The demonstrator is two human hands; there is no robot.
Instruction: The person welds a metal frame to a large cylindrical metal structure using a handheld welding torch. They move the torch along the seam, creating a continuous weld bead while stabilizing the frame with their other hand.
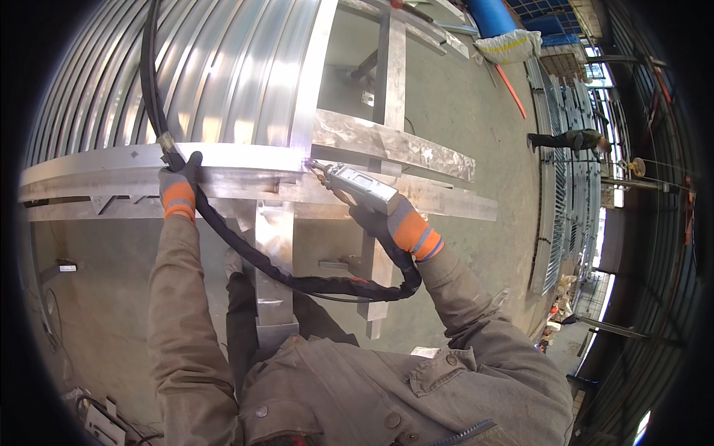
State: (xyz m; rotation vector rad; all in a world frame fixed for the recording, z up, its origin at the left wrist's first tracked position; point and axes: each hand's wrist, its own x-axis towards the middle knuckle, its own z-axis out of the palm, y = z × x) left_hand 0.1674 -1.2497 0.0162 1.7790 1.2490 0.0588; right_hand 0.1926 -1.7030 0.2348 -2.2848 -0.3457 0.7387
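My right hand [407, 227], in a grey and orange glove, is closed around a silver box-shaped welding gun [364, 187]. The gun's thin nozzle meets the corner of a metal frame, where a small bright violet-white glow shows. My left hand [178, 192], gloved alike, grips a black sleeved cable [245, 253] at the frame's near edge. That cable runs from the far left through my left hand, sags in front of me and loops up to the gun. The ribbed silver metal panel [216, 82] lies beyond the flat edge bar [238, 156].
Bare metal beams [401, 145] stick out to the right, and a support post [274, 253] stands before me. A person [576, 140] is farther off by stacked metal sections [558, 186]. A blue cylinder [491, 18], a white sack [509, 46] and a red rod [511, 91] lie at the far right.
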